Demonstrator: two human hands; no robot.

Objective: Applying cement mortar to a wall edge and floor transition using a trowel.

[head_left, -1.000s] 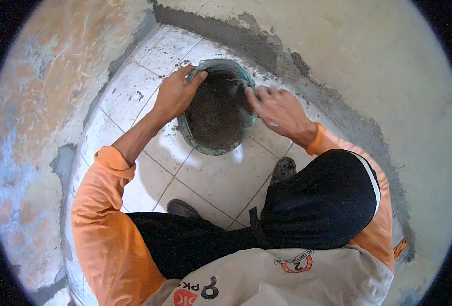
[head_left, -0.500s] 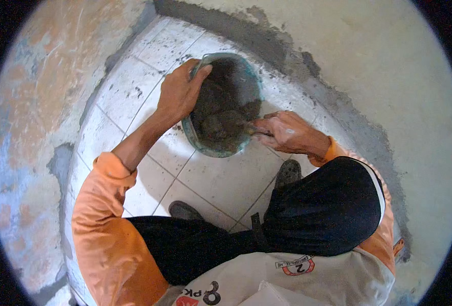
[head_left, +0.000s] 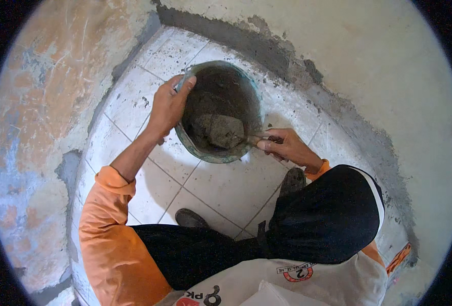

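Head cam: left hand (head_left: 169, 108) is curled over the rim of the green bucket (head_left: 220, 155), which sits on the white tiled floor (head_left: 226, 188) near the wall. Right hand (head_left: 285, 146) is wrapped around the trowel (head_left: 227, 131) handle, blade loaded with wet grey mortar (head_left: 210, 92) inside the bucket.

Trowel (head_left: 226, 131) blade — mortar-caked; handle hidden inside the right hand (head_left: 286, 147).
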